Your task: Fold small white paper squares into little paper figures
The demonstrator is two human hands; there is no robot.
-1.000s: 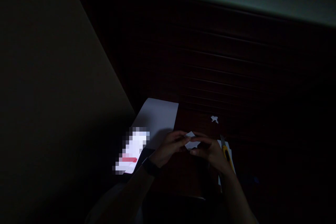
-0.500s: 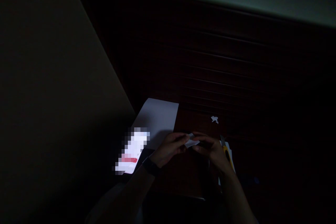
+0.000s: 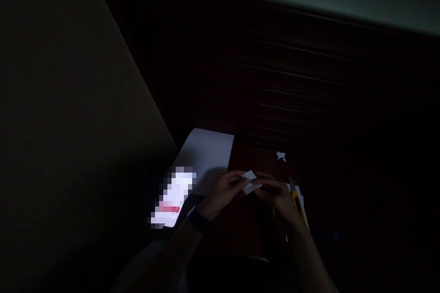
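In a very dark scene, my left hand (image 3: 222,192) and my right hand (image 3: 277,196) meet over a dark wooden table (image 3: 254,224), both pinching a small folded piece of white paper (image 3: 250,182) between their fingertips. The paper sits just above the table between the two hands. A dark watch or band is on my left wrist (image 3: 198,219). A small folded white paper shape (image 3: 281,156) lies on the table beyond my right hand.
A white sheet of paper (image 3: 206,153) lies at the left of the table. A lit, blurred screen (image 3: 173,197) glows beside my left wrist. A yellow utility knife (image 3: 296,201) rests on white paper under my right forearm. A pale wall fills the left.
The folded paper has been turned slightly between my fingers and shows a little more of its face than half a second ago. Both hands stay in the same place.
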